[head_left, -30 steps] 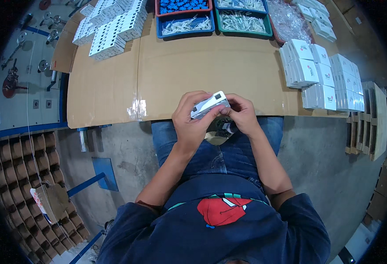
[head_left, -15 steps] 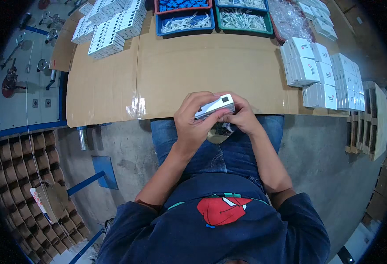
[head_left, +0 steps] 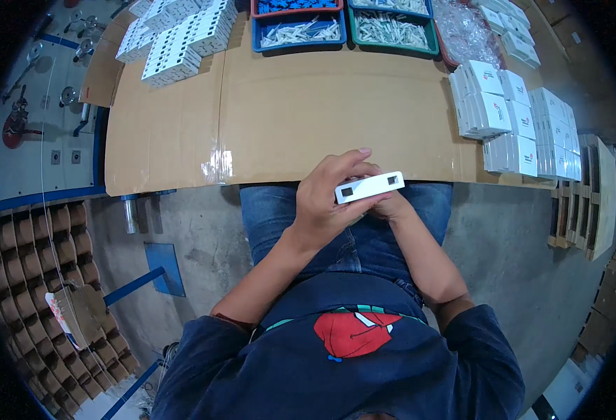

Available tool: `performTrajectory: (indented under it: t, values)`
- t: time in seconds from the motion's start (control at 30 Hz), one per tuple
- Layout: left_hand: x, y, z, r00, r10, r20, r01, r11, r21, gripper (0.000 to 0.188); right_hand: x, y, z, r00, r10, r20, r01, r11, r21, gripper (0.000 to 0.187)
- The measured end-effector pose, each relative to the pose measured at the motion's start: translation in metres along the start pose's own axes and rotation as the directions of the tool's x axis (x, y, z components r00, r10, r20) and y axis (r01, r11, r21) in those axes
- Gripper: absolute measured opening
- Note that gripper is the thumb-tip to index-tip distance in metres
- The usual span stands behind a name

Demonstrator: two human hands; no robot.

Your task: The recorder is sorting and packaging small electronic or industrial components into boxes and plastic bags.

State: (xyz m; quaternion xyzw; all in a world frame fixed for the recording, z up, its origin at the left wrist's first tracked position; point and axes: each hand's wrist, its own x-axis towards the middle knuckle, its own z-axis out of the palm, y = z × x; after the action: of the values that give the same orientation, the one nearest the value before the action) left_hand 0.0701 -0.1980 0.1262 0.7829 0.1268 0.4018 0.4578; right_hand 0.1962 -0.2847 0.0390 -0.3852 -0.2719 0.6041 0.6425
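Observation:
Just off the table's front edge, above my lap, I have a slim white plastic case [head_left: 369, 187] with two dark square openings along the side facing up. My left hand [head_left: 320, 199] grips its left end, thumb along the near side and some fingers raised beyond the far side. My right hand [head_left: 395, 206] is under and behind the right end of the case. Most of its fingers are hidden there, so I cannot see whether they hold anything.
Cardboard [head_left: 336, 115] covers the table. White cases with dark openings [head_left: 171, 66] are stacked far left, white flat cases [head_left: 507, 122] at right. At the back, a blue tray [head_left: 299, 47] and a green tray [head_left: 393, 49] hold small pale pieces; clear plastic parts [head_left: 465, 31] lie beside them.
The white case has turned so that both openings now show, and has moved slightly right. My right hand has slid beneath it. The shiny yellowish part seen below my hands is out of sight.

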Motion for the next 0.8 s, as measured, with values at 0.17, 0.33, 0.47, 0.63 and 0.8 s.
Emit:
performTrajectory:
  t: [0.17, 0.33, 0.47, 0.63, 0.8]
  values:
    - [-0.002, 0.000, 0.000, 0.998, 0.058, 0.023, -0.058, 0.997, 0.042, 0.062, -0.006, -0.013, 0.007, 0.985, -0.162, 0.060, 0.171, 0.967, -0.189, 0.031]
    - [0.000, -0.004, 0.001, 0.992, 0.122, 0.022, -0.123, 0.991, 0.043, 0.060, -0.005, -0.011, 0.002, 0.998, -0.067, 0.018, 0.069, 0.991, -0.116, 0.028]
    - [0.002, 0.001, 0.000, 0.994, 0.105, 0.033, -0.107, 0.993, 0.054, 0.057, -0.004, -0.012, 0.003, 0.999, 0.014, -0.043, -0.012, 0.998, 0.054, 0.025]
    - [0.003, 0.001, 0.001, 0.990, 0.130, 0.052, -0.133, 0.989, 0.059, 0.054, 0.001, -0.007, -0.004, 0.997, -0.078, 0.017, 0.078, 0.996, -0.031, 0.021]
    - [0.003, -0.001, 0.001, 0.990, 0.127, 0.057, -0.131, 0.989, 0.068, 0.054, 0.003, -0.010, -0.001, 0.996, -0.088, 0.023, 0.088, 0.996, -0.018, 0.019]
